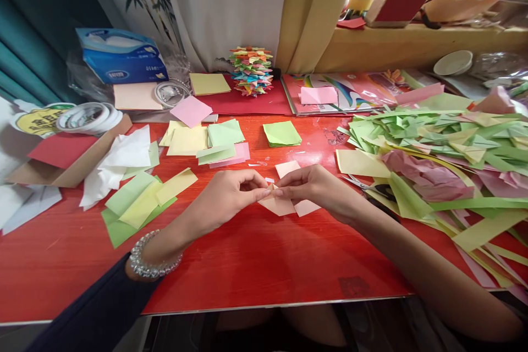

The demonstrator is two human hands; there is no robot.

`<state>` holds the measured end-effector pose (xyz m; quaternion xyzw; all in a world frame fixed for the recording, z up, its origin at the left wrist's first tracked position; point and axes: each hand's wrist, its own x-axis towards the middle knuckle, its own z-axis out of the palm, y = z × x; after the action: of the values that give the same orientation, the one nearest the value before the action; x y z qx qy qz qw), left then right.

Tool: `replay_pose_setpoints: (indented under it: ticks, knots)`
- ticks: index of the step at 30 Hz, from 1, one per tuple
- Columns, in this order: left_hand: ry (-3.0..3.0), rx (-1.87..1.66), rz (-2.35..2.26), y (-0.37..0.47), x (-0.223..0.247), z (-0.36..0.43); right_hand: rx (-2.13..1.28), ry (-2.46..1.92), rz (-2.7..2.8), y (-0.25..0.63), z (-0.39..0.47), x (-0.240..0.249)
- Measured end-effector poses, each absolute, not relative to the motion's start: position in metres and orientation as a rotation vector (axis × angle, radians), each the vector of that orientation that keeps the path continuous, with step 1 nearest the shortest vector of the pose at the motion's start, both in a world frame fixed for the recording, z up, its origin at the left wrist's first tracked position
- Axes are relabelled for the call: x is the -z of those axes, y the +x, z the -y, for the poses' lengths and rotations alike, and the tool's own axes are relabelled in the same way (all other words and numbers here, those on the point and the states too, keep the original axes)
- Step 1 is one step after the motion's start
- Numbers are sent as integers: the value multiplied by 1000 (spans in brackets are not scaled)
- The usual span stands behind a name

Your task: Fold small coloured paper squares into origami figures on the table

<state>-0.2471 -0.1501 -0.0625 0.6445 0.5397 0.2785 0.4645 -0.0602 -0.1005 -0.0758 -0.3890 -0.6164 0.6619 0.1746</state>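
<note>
The counter [247, 269] is spread with paper, its near middle left bare, seemingly for working room. Green and yellow scraps [449, 132] are heaped at the right, probably to be out of the way. The left hand [231, 192] and right hand [317, 187] are brought together at the middle, both closed in a fingertip pinch. A green stack [282, 133] is set beyond them, within easy reach. The peach paper [280, 207] is pinched at its far edge by both—likely so that a small fold is controlled.
</note>
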Motion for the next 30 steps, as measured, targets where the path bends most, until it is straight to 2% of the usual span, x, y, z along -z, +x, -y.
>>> replay_pose_setpoints:
  ticks: [17,24,30]
  knots:
    - [1633,-650,-1370,-246,60,151,-1719,-1105,1894,-60,102,77]
    - [1814,-742,-1446,-240,60,154,-1499,-1164,2024,-64,112,75]
    - [1627,-837,-1451,-238,64,157,-1452,-1150,1979,-65,115,71]
